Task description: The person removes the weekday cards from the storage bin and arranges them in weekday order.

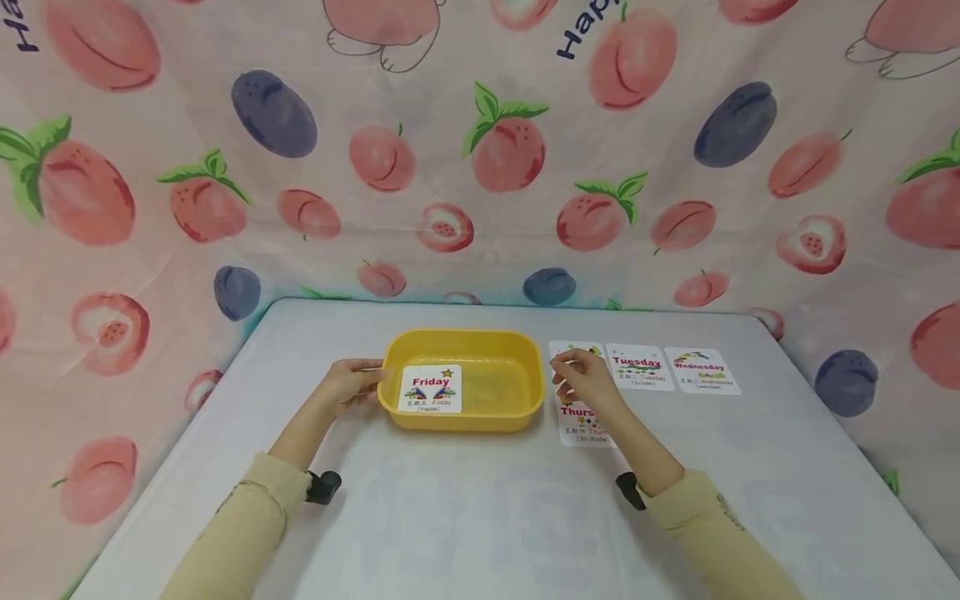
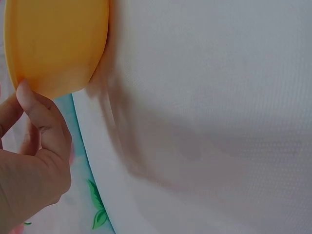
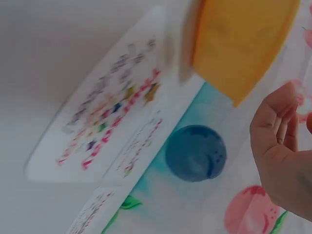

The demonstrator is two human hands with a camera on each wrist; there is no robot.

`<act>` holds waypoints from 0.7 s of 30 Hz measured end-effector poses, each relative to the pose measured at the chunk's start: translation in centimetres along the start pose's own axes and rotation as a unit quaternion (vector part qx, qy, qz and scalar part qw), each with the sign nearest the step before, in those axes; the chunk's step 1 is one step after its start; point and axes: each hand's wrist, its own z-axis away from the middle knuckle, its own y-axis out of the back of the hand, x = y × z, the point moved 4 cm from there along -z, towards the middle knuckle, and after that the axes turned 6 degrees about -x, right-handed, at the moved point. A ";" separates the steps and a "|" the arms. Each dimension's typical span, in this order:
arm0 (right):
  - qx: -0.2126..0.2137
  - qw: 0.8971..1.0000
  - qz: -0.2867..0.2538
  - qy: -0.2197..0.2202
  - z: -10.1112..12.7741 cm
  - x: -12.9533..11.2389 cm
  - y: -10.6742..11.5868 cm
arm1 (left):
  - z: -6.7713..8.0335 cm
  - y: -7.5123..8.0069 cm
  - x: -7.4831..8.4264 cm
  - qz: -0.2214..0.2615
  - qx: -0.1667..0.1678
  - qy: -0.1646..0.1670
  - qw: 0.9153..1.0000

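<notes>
Head view: yellow tray [image 1: 480, 412] at table [image 1: 465, 517] centre, Friday card [image 1: 431, 388] lying inside at its 9 o'clock side. Left hand [image 1: 352, 385] at tray's 9 o'clock, fingers touching rim. Right hand [image 1: 583, 379] at tray's 3 o'clock, hovering over Thursday card [image 1: 577, 427], fingers loosely curled; hold on card unclear. Tuesday card [image 1: 639, 367] and Wednesday card [image 1: 701, 370] lie further toward 3 o'clock.

Left wrist view: thumb against tray [image 2: 53, 44] edge, gripping it.

Right wrist view: blurred card [image 3: 105, 109] lies flat; right hand [image 3: 282, 146] fingers bent, apparently empty.
</notes>
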 end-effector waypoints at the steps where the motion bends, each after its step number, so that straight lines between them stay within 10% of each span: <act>1: -0.007 1.000 -0.008 -0.004 0.0 -0.4 -0.3 | 0.0 0.0 0.1 -0.002 -0.001 -0.002 1.000; 21: -0.104 0.993 -0.036 -0.037 -2.2 -2.7 -5.5 | 0.4 -0.3 0.3 -0.025 0.018 0.019 0.999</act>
